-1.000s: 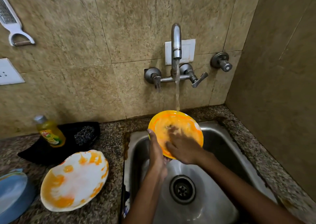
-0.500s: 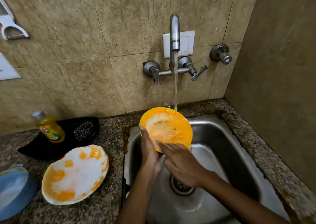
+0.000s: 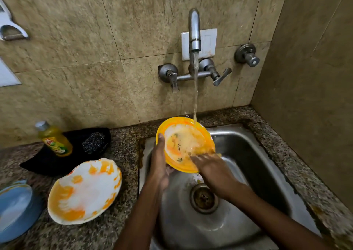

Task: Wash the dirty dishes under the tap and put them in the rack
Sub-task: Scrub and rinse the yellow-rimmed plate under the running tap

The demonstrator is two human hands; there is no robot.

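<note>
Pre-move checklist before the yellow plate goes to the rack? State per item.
1. Water running: ok, the stream from the tap lands on the upper rim of the yellow plate.
2. Hold secure: ok, the left hand grips the plate's left edge, thumb over the rim.
3. Plate clean: not ok, dark specks and a milky film remain on its face; the right hand rubs the lower part.
4. Plate over the sink: ok, held tilted above the basin.
5. Rack free: cannot tell, no rack in view.
6. Dishes left: not ok, a stained white plate waits on the counter.
</note>
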